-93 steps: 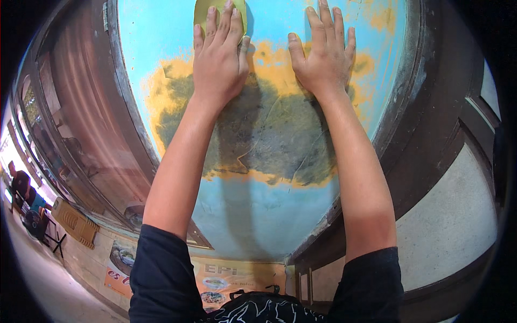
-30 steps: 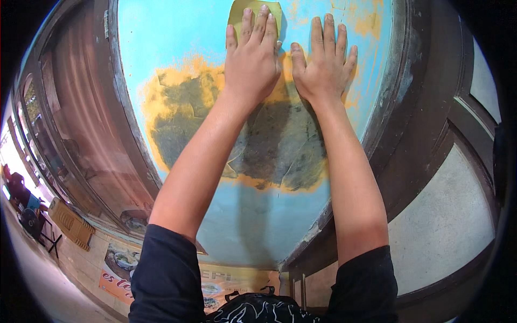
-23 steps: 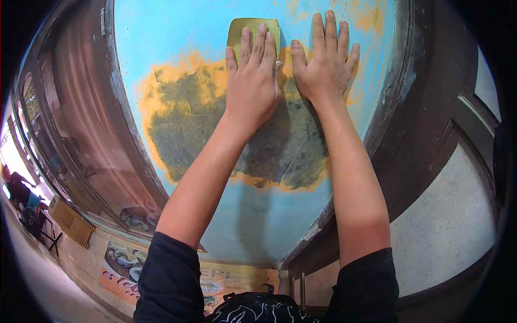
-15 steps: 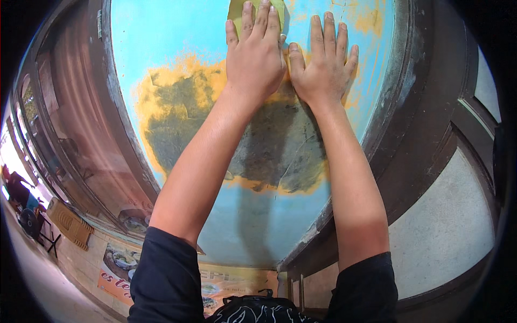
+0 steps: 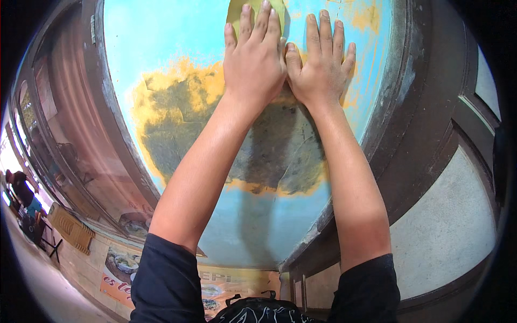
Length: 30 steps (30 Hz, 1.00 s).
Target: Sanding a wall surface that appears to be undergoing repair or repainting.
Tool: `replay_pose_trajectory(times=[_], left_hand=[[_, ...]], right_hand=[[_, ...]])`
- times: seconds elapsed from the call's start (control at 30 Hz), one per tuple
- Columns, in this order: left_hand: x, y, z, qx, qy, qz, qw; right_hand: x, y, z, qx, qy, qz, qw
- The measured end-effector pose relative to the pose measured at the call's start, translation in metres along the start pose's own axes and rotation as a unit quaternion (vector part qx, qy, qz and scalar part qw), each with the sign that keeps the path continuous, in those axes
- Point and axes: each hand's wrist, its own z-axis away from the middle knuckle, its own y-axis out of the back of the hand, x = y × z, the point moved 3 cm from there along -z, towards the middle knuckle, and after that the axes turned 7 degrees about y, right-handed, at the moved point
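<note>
My left hand (image 5: 255, 70) presses a yellow-green sheet of sandpaper (image 5: 233, 12) against a light blue painted wall (image 5: 161, 29). Its fingers are stretched out over the sheet, whose top is cut off by the frame's upper edge. Part of the left thumb is hidden beside the paper. Just to the right, my right hand (image 5: 321, 75) lies flat on the wall with its fingers spread and nothing in it. The two thumbs are close together. Below both hands spreads a large worn patch (image 5: 269, 145), dark grey with an orange-yellow border.
Dark wooden framing (image 5: 398, 107) bounds the wall on the right, beside pale panels (image 5: 447, 199). Leftward stands a glazed window (image 5: 81, 113) with a curtain behind. A printed banner (image 5: 237, 285) lies low behind my body. Brown stacked plastic furniture (image 5: 70, 229) and a person (image 5: 21, 188) are far left.
The view has shifted slightly, and the person at the far left shows more. Both hands stay in nearly the same place, the left still on the sandpaper.
</note>
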Motion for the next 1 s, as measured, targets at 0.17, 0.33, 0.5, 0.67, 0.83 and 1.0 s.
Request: replay_pose_trajectory(times=[0.17,0.33,0.5,0.67,0.83,1.0], left_hand=[[0.000,0.008,0.015,-0.019,0.011,0.012,1.000],[-0.008,0.019,0.063,-0.092,0.013,-0.002,0.996],[-0.035,0.029,0.020,-0.029,-0.023,-0.036,0.999],[-0.037,0.049,-0.005,-0.161,0.060,-0.025,0.985],[-0.055,0.048,0.060,-0.061,-0.004,-0.037,0.997],[-0.064,0.057,0.034,-0.039,-0.021,-0.055,0.997]], right_hand=[[-0.006,0.006,-0.003,0.010,0.001,-0.010,1.000],[-0.007,0.005,0.002,0.015,0.012,0.004,1.000],[-0.019,0.008,-0.004,0.019,0.009,-0.012,1.000],[-0.023,0.011,-0.006,0.009,0.006,-0.005,1.000],[-0.044,0.031,-0.017,-0.145,-0.071,-0.020,0.987],[-0.055,0.034,-0.019,-0.124,-0.072,-0.033,0.989]])
